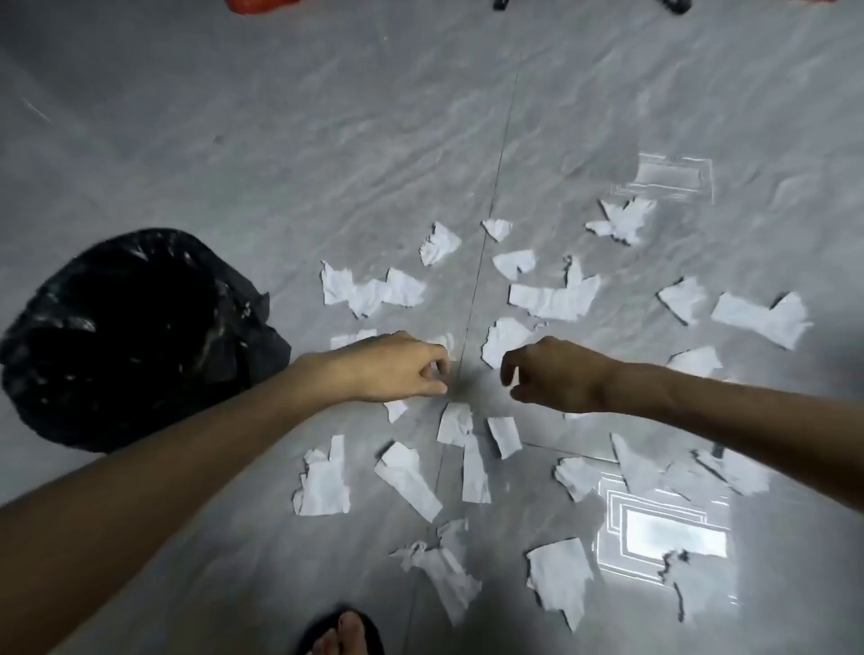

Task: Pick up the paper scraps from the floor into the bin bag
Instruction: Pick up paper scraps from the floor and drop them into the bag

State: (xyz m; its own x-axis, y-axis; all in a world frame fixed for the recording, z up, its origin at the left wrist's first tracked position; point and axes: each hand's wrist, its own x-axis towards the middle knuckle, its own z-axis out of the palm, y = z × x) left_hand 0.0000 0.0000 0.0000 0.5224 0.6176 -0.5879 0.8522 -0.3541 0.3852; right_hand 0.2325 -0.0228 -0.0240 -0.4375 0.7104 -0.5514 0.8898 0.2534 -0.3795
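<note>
Several torn white paper scraps (551, 299) lie scattered over the grey tiled floor (327, 140), from the middle to the right and lower edge. A black bin bag (135, 336) stands open at the left. My left hand (397, 369) reaches over the scraps near the tile joint, fingers curled with thumb and fingertips close together; a small scrap (446, 343) shows just behind its fingers, and I cannot tell whether it is pinched. My right hand (547, 374) hovers beside a larger scrap (502, 341), fingers curved and apart, holding nothing.
My foot in a dark sandal (343, 633) shows at the bottom edge. Bright window reflections (664, 537) glare on the floor at the lower right. A red object (262, 4) and dark items (673, 5) sit at the far top edge.
</note>
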